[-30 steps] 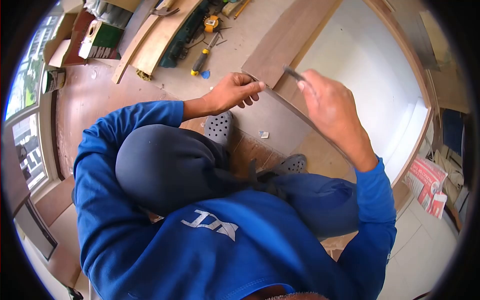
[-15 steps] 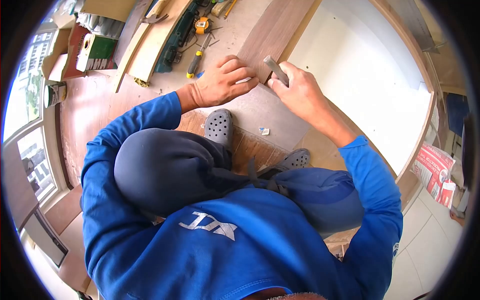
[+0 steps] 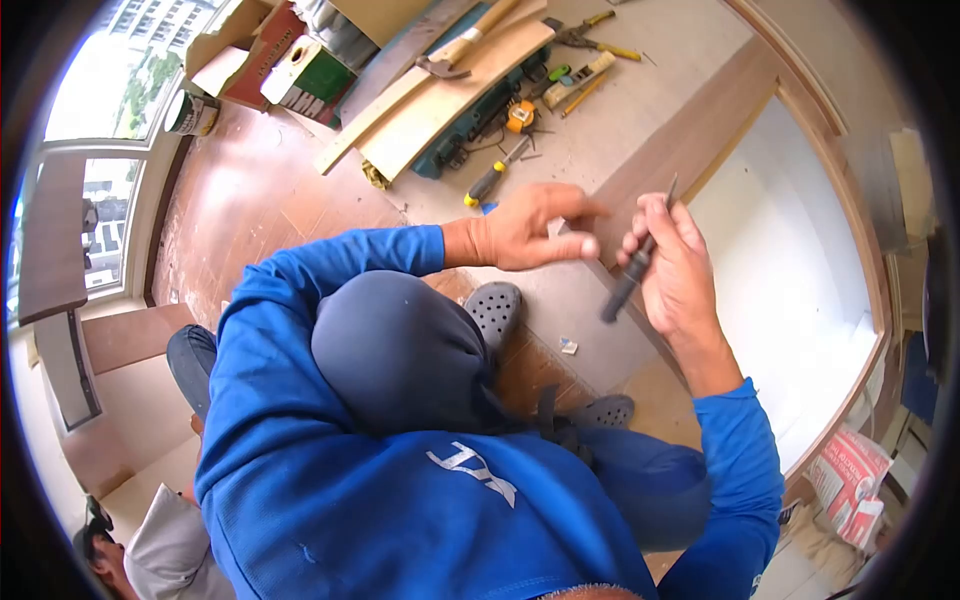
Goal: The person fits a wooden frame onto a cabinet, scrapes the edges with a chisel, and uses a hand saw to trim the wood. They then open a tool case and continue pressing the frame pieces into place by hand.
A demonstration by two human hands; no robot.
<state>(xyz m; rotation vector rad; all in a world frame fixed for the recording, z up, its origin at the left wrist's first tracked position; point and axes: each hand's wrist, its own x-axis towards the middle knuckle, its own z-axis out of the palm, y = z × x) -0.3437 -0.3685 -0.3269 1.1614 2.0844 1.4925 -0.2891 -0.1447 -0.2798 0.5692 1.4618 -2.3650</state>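
My right hand (image 3: 678, 265) is closed around a chisel (image 3: 628, 283). Its dark handle sticks out below my fist toward the lower left, and its thin metal blade points up past my fingers. My left hand (image 3: 530, 228) hovers over the near end of a wood-grain board (image 3: 655, 150), holding nothing. Its thumb is stretched out and its fingers are apart, slightly blurred by motion. The board lies along a white panel (image 3: 790, 260) with a wooden frame, and my right hand is over the panel's near edge.
A yellow-and-grey screwdriver (image 3: 485, 185), an orange tape measure (image 3: 520, 116), and a claw hammer (image 3: 445, 66) on planks lie beyond my left hand. A green can (image 3: 305, 85) stands at upper left. Another person (image 3: 175, 545) is at lower left. A red-and-white bag (image 3: 850, 480) sits at right.
My right hand has turned the chisel, so the dark handle now shows below the fist. My left hand has opened its fingers. The view has shifted, bringing another person in at lower left.
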